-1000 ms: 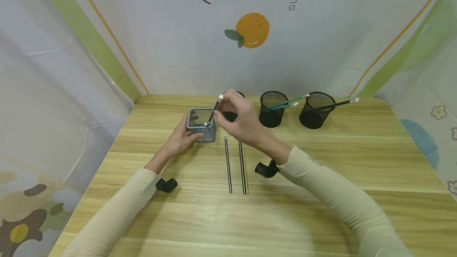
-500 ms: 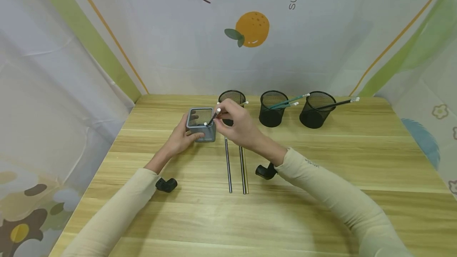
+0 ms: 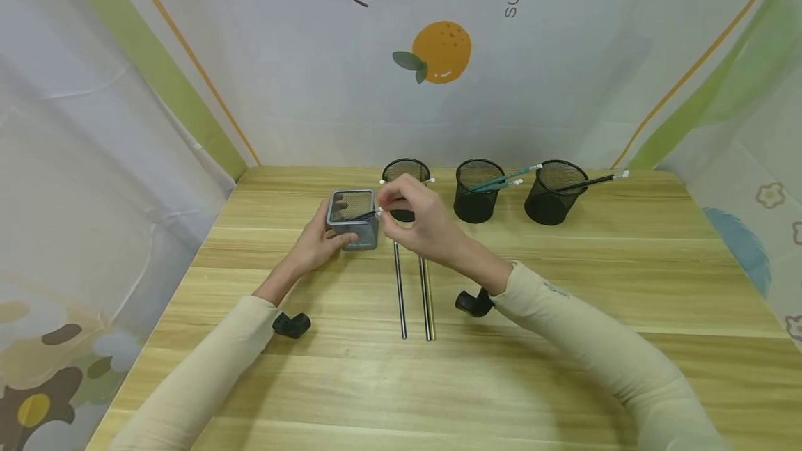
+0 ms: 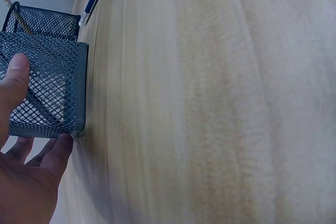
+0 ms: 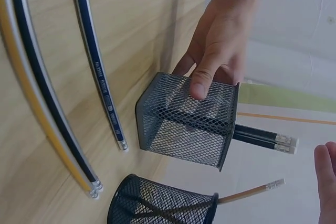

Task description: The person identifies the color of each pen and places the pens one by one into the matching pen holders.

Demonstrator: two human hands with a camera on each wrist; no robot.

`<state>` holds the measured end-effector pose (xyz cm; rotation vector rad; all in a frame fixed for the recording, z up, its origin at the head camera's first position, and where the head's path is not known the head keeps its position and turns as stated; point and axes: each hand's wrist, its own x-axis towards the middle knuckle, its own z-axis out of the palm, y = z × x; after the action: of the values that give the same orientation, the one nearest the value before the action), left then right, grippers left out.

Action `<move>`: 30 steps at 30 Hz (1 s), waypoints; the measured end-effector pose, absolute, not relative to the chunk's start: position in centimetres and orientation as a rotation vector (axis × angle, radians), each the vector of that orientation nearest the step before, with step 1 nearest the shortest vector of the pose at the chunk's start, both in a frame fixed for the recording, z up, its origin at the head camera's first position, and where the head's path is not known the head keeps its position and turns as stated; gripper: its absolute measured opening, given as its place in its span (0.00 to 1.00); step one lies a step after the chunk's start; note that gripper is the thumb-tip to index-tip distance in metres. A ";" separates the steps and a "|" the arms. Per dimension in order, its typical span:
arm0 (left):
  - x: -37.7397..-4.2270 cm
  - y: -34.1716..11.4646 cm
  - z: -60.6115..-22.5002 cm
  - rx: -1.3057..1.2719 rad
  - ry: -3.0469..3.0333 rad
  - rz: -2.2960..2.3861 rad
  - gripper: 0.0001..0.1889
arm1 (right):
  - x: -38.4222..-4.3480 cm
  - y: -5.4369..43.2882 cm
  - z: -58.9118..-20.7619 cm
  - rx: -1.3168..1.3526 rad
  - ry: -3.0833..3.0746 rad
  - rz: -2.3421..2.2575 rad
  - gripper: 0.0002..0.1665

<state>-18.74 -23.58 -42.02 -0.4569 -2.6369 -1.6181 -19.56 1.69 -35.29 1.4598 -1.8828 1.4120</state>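
Note:
My left hand grips a square grey mesh pen holder, its thumb on the near side and fingers round the far side. In the right wrist view, two dark pencils lean inside that holder, their white eraser ends sticking out past the rim. My right hand hovers just right of the rim, fingers bent. In the right wrist view, its fingertips are apart from the erasers and hold nothing. Below it on the table lie two dark pencils, one apart and one beside a yellow pencil.
Three round black mesh cups stand along the back: one partly behind my right hand, a middle one with green pencils, and a right one with black pencils. Black angled pieces sit by both wrists.
The pencil pinched in my right hand has gone down into the square holder and now leans on its right rim. My right fingers have let go. The left hand stays put.

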 end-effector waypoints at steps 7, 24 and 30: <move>-19.1 -23.9 -42.6 -0.436 -2.642 -1.603 0.45 | -19.3 2.7 -35.6 1.429 -1.934 1.366 0.12; -19.0 -23.8 -42.4 -0.428 -2.666 -1.581 0.45 | -19.1 5.5 -37.4 1.373 -2.049 1.371 0.12; -19.1 -23.9 -42.6 -0.436 -2.652 -1.586 0.45 | -19.1 6.5 -38.0 1.341 -2.126 1.370 0.10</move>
<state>-19.11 -23.87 -42.59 -0.4361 -2.6519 -1.5863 -19.10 6.53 -37.97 1.3408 -2.1257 1.3696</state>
